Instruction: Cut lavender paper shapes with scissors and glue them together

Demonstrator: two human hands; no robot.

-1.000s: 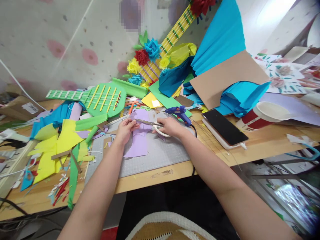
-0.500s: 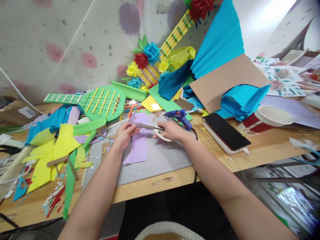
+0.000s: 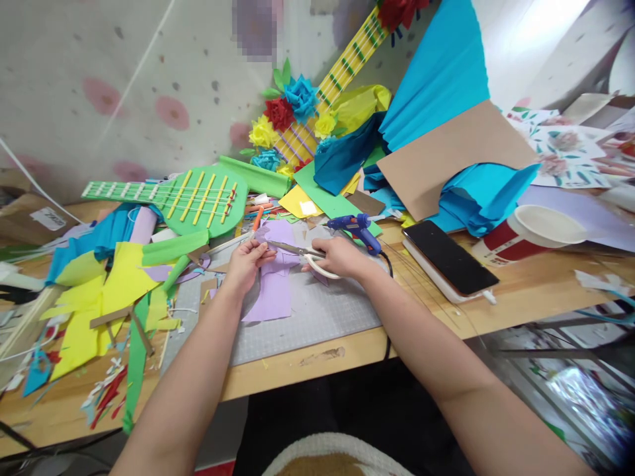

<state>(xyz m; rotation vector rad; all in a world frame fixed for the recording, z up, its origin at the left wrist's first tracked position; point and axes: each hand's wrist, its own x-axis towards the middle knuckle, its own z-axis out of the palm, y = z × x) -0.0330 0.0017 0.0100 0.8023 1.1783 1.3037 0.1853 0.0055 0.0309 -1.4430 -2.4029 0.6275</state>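
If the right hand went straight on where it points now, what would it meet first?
Probably the left hand: the right hand points towards it, with the scissors leading. Depth is unclear, so the scissors may touch the purple paper first.

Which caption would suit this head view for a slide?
Right hand holds white-handled scissors over purple paper on a gray mat; left hand near the blades.
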